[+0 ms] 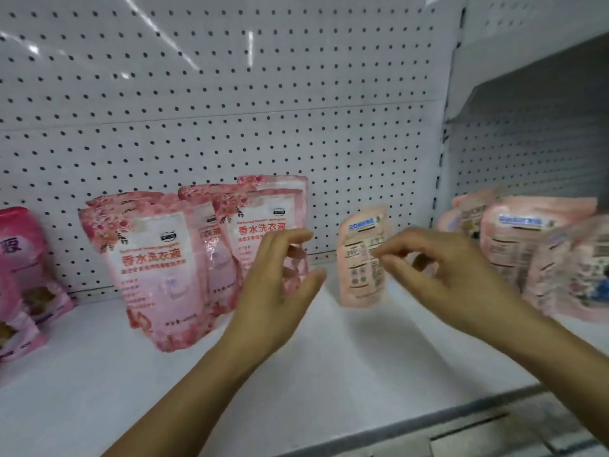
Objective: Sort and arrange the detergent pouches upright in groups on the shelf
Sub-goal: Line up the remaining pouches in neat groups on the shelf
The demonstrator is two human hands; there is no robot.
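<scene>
small pale-pink pouch (362,255) upright mid-shelf, back label facing out | right hand (451,268) fingertips at its edge, grip unclear | left hand (280,285) open, empty, before floral pink pouches (197,252) | white shelf (131,390)

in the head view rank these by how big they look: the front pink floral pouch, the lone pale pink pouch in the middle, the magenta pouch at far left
1. Front pink floral pouch, largest.
2. Lone pale pink pouch, smallest in full view, though it stands farther back.
Unranked: magenta pouch, cut off by the frame edge.
</scene>
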